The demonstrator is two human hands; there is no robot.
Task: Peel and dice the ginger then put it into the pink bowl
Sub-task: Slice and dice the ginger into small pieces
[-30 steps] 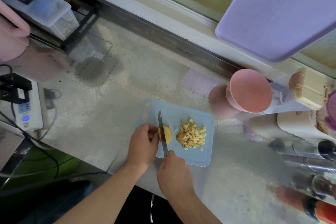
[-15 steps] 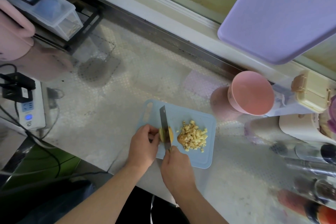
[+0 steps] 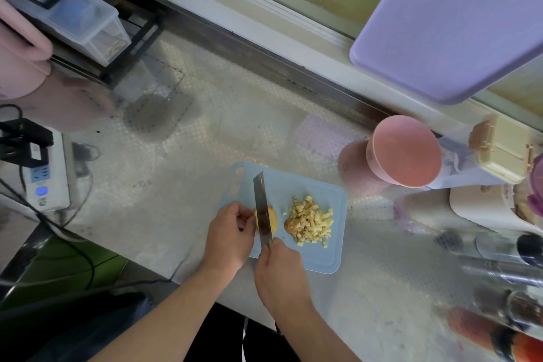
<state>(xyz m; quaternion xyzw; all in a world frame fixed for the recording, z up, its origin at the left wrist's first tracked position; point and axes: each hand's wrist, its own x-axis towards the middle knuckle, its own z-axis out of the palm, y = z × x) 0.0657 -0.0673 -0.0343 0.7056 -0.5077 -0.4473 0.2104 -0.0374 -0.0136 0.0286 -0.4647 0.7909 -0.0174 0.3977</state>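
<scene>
Lighting: soft, even daylight from the far window; faint shadows. Desk [image 3: 205, 156] centre sharp; right and left edges smeared, blurred; wide-angle bending at corners.

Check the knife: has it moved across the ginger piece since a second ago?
Yes. The knife has shifted left, away from the diced ginger pile, and now lies nearer the left hand on the cutting board.
</scene>
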